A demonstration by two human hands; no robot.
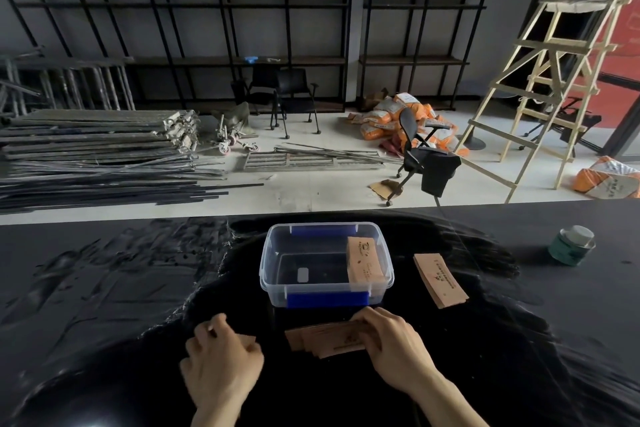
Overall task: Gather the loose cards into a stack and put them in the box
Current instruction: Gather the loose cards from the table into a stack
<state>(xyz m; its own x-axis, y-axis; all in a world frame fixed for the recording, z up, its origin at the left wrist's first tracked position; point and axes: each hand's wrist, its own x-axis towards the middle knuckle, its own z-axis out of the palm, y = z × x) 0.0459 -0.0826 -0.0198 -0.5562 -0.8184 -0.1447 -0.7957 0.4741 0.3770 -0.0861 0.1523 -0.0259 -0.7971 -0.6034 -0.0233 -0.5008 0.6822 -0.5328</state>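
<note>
While both bare hands worked low over a black table (104, 288), a clear plastic box (326, 264) with blue latches sat open just beyond them, near the middle of the view. One stack of brown cards (365, 262) already leaned inside the box against its right wall. A second stack (440, 279) lay flat on the table to the right of the box, apart from it. Just in front of the box, a loose fan of brown cards (325, 340) lay on the table. The right hand (394, 347) rested on the right end of that fan, fingers curled down over the cards and pressing on them. The left hand (221, 357) was to the left of the fan, fingers bent inward around what looked like one brown card (247, 341), its corner showing past the knuckles. A green jar (571, 244) with a pale lid stood far right on the table. Beyond the table, the floor held metal poles, office chairs, orange sacks and a wooden ladder.
</note>
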